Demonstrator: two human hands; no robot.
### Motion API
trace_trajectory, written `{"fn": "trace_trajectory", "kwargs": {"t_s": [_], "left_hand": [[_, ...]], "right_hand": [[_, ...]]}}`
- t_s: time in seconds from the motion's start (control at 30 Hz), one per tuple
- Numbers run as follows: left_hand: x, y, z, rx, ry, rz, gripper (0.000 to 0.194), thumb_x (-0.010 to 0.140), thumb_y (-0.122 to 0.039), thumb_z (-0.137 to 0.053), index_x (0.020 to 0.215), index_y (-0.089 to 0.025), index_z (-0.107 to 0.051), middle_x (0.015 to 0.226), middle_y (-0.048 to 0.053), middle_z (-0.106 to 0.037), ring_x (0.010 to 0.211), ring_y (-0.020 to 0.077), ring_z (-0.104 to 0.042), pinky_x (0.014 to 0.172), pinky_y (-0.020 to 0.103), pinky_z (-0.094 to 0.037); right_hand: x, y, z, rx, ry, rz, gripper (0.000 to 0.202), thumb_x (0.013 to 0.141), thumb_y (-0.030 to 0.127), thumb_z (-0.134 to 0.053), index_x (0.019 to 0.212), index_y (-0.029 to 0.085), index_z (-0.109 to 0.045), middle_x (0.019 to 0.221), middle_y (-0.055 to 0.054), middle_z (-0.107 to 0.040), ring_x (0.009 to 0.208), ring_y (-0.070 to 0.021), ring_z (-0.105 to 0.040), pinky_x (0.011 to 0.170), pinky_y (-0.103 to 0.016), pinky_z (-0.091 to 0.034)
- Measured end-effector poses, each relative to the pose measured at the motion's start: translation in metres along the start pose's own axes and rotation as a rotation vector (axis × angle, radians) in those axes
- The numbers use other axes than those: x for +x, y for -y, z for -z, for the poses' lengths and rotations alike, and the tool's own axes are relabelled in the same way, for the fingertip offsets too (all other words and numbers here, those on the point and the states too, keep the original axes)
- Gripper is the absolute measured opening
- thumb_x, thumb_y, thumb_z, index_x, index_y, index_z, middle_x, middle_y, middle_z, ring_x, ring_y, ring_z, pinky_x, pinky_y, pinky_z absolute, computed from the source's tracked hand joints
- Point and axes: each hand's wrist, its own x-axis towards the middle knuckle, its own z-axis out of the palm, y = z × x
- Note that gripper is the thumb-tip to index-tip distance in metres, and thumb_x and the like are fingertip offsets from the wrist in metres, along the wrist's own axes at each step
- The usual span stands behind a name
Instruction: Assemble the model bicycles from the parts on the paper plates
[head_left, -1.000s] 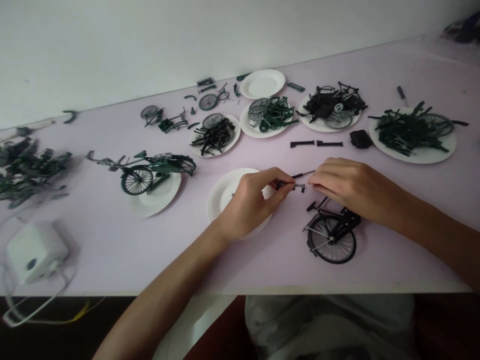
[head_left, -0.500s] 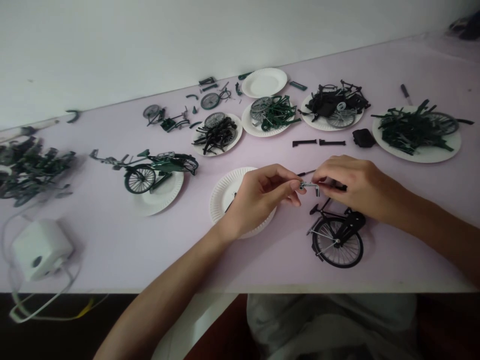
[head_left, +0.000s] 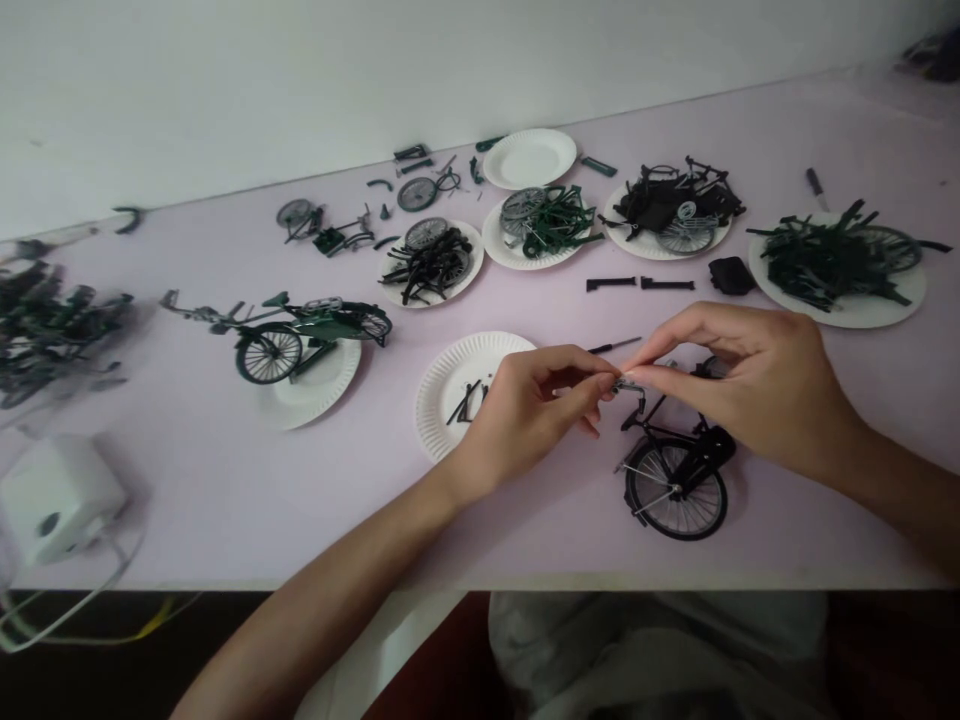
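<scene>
My left hand is closed, pinching a small silver handlebar with a dark grip between thumb and fingers. Against those fingertips my right hand brings its thumb and forefinger together in a pinch; whatever lies between them is too small to make out. A black model bicycle is on the table below the hands, its far end partly covered by my right hand. Behind the fingertips lies a thin screwdriver. Partly under my left hand, a paper plate carries small black parts.
Paper plates heaped with dark bicycle parts stand along the back. Two black strips and a black piece lie before them. On the left are a green model bicycle, more bicycles and a white corded box.
My right hand has moved left and turned, its fingertips now meeting my left hand's at the handlebar. My left hand has shifted slightly right, uncovering black parts on the plate.
</scene>
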Motion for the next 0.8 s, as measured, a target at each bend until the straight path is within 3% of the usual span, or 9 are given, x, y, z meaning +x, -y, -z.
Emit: {"fn": "trace_trajectory", "kwargs": {"t_s": [0.1,0.2,0.5,0.8], "left_hand": [[0.0005,0.0019,-0.0005,-0.017,0.012,-0.018,0.009,0.092,-0.022,-0.076,0.094,-0.014,-0.078,0.089,0.003,-0.078,0.061,0.0065,-0.069,0.06,0.015,-0.062],[0.0011,0.003,-0.0012,-0.053,-0.04,-0.012,0.014,0.087,-0.024,-0.083,0.091,-0.014,-0.073,0.083,0.001,-0.075,0.062,0.0073,-0.07,0.061,0.016,-0.063],[-0.0027,0.0013,-0.0027,-0.07,-0.04,0.01,0.026,0.087,-0.035,-0.084,0.089,-0.013,-0.071,0.074,0.002,-0.074,0.068,0.0124,-0.075,0.067,0.021,-0.066],[-0.003,-0.0007,-0.0023,-0.048,-0.061,0.034,0.025,0.085,-0.036,-0.085,0.089,-0.014,-0.073,0.083,0.005,-0.077,0.075,0.0165,-0.078,0.074,0.026,-0.068]], "right_hand": [[0.0015,-0.0007,-0.0012,0.054,0.002,-0.046,0.009,0.082,0.024,-0.085,0.083,0.027,-0.077,0.085,0.003,-0.079,0.079,-0.0183,-0.076,0.068,-0.029,-0.059],[0.0025,-0.0018,-0.0015,0.119,0.003,-0.094,0.011,0.079,0.027,-0.087,0.081,0.027,-0.076,0.084,0.003,-0.08,0.08,-0.0185,-0.077,0.073,-0.03,-0.061],[-0.0001,-0.0044,-0.002,0.095,0.039,-0.112,0.01,0.079,0.031,-0.086,0.079,0.027,-0.077,0.083,0.001,-0.079,0.081,-0.0217,-0.077,0.07,-0.031,-0.061],[-0.0034,-0.0034,-0.0025,-0.034,0.057,-0.032,0.007,0.083,0.026,-0.083,0.081,0.029,-0.077,0.085,0.002,-0.079,0.078,-0.0228,-0.076,0.069,-0.034,-0.063]]}}
